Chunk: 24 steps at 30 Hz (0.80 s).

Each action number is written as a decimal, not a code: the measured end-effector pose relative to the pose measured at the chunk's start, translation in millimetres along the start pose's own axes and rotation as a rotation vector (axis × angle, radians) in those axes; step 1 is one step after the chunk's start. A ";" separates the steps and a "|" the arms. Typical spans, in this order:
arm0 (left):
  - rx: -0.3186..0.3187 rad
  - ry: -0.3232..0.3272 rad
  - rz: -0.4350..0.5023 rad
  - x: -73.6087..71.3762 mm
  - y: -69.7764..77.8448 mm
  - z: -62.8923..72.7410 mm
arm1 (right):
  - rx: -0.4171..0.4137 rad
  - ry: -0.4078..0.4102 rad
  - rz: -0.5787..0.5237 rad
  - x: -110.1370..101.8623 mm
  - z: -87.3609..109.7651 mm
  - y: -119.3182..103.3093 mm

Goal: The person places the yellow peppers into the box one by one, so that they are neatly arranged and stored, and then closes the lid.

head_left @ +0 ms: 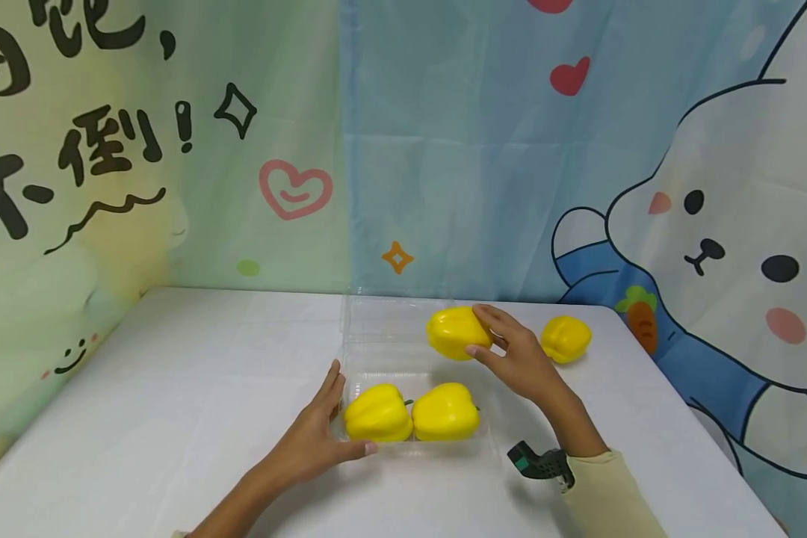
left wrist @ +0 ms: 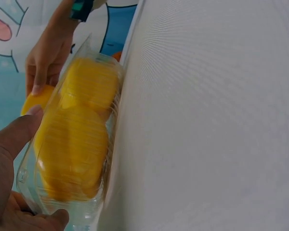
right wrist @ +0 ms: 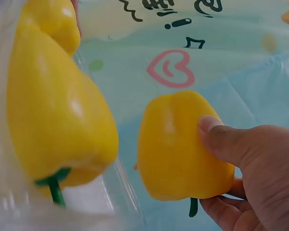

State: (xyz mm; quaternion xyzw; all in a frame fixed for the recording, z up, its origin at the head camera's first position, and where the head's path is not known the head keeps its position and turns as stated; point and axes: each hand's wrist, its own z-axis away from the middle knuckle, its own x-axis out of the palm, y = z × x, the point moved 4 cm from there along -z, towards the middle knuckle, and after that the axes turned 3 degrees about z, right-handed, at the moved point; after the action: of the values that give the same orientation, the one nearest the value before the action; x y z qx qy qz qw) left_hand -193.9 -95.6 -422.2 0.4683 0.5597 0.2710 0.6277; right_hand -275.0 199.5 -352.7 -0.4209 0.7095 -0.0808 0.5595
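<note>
A clear plastic container (head_left: 390, 366) with its lid raised at the back sits on the table. Two yellow bell peppers, a left one (head_left: 378, 413) and a right one (head_left: 446, 412), lie side by side along its front. My left hand (head_left: 316, 433) holds the container's front left corner, thumb at the front edge and fingers along the left side. A third yellow bell pepper (right wrist: 180, 149) is pinched between the thumb and fingers of my right hand (head_left: 521, 359), above the container's back right part. Its green stem (right wrist: 193, 207) points down in the right wrist view.
Another yellow bell pepper (head_left: 566, 339) lies on the white table (head_left: 175, 388), to the right of the container and beyond my right hand. A printed cloth backdrop (head_left: 457, 209) hangs behind the table's back edge. A black wrist device (head_left: 541, 462) juts from my right sleeve.
</note>
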 end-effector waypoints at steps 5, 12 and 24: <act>0.003 0.002 0.009 -0.8 -0.4 0.0 | -0.012 -0.011 -0.020 5.7 -4.8 -10.1; -0.006 -0.001 0.010 -1.5 -2.0 0.6 | -0.028 -0.038 -0.041 15.3 -10.0 -24.1; -0.002 -0.008 0.013 -2.0 -1.0 -0.5 | -0.050 -0.107 -0.057 32.3 -16.9 -36.2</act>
State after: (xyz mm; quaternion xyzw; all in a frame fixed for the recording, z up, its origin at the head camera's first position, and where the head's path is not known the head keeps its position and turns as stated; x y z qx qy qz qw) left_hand -195.0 -97.6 -422.1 0.4725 0.5539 0.2736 0.6286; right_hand -271.9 148.4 -348.8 -0.4583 0.6681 -0.0563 0.5835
